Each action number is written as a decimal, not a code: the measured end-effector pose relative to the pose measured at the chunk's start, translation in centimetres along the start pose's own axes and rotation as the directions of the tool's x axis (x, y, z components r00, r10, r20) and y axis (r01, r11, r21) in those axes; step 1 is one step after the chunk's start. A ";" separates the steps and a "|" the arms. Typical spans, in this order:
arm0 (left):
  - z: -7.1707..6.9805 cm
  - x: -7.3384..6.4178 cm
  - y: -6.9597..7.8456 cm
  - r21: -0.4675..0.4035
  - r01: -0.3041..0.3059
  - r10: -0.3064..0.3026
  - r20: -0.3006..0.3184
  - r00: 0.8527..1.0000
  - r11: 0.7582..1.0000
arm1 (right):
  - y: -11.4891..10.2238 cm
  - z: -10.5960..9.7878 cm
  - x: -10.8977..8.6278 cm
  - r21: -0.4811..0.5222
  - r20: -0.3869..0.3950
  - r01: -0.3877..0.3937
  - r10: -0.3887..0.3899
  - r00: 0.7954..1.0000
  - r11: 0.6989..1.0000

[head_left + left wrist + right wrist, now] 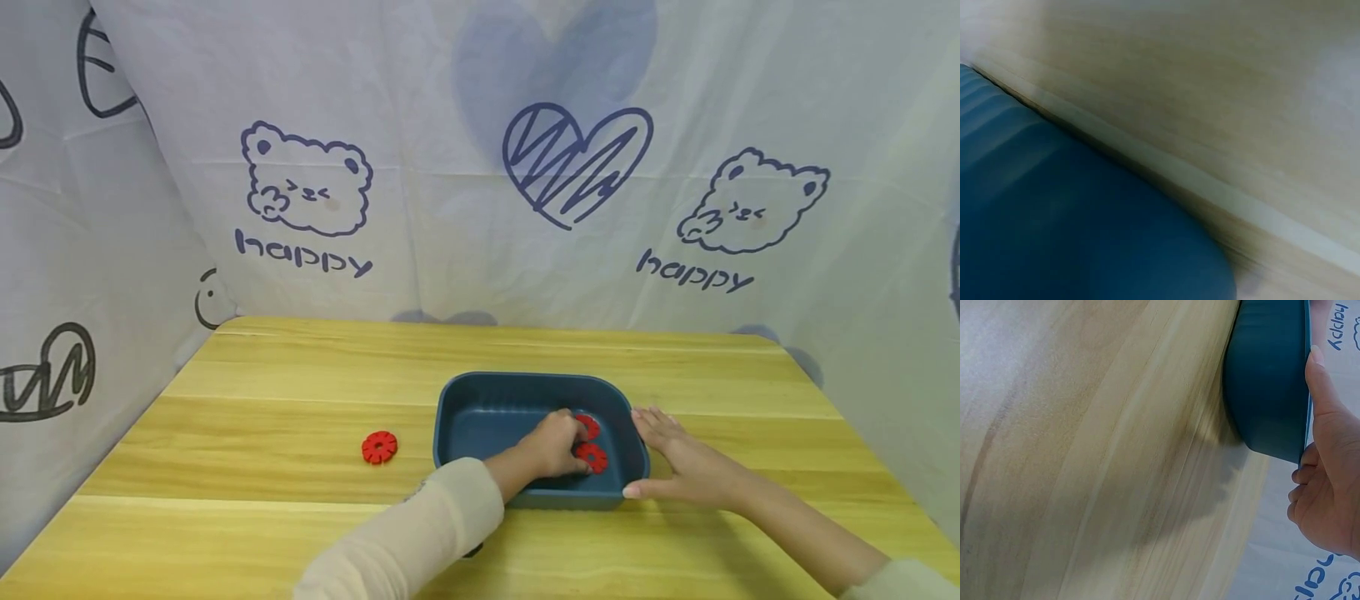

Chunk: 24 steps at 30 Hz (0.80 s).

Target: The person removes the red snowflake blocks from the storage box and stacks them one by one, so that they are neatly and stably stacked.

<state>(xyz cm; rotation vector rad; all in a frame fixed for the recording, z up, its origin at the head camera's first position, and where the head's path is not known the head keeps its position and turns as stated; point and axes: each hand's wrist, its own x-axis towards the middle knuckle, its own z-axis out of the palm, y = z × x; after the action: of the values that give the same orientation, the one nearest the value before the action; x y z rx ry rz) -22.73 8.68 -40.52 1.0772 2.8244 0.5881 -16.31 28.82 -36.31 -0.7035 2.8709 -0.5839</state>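
Observation:
A dark blue rectangular tub stands on the table, with two red notched discs at its right end. My left hand reaches inside, thumb and fingers curled at the left edge of the nearer disc, in a pinch around it. The second red disc lies just behind, partly covered by the fingers. Against the outside of the tub's right end rests my right hand, thumb and fingers spread and fairly straight. The right wrist view shows its thumb along the rim. No fingers show in the left wrist view.
Another red notched disc lies on the wooden table, left of the tub. Behind the table hangs a white cloth with bear and heart drawings. A small dark object peeks out beside the left sleeve.

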 end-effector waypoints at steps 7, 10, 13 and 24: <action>-0.1 0.1 0.0 -0.013 -0.028 0.028 -0.006 1.000 1.000 | 0.0 0.1 0.0 0.005 -0.014 -0.007 0.007 1.000 1.000; -0.1 0.1 0.0 -0.015 -0.033 0.033 -0.004 0.999 0.999 | 0.0 0.2 0.0 0.012 -0.010 -0.009 0.009 1.000 1.000; -0.1 0.1 -0.1 -0.025 -0.041 0.041 -0.011 0.999 0.999 | -0.1 0.2 0.0 0.008 -0.010 -0.007 0.007 1.000 1.000; -0.7 -0.1 -1.1 -0.135 -0.090 0.085 -0.042 0.995 0.987 | -0.1 0.1 0.0 0.010 0.007 -0.006 0.006 1.000 1.000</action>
<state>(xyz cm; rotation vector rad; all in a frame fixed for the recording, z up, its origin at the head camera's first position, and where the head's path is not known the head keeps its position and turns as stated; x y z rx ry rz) -23.47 7.57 -40.26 1.1810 2.7306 0.8042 -16.22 28.69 -36.34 -0.6937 2.8604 -0.5935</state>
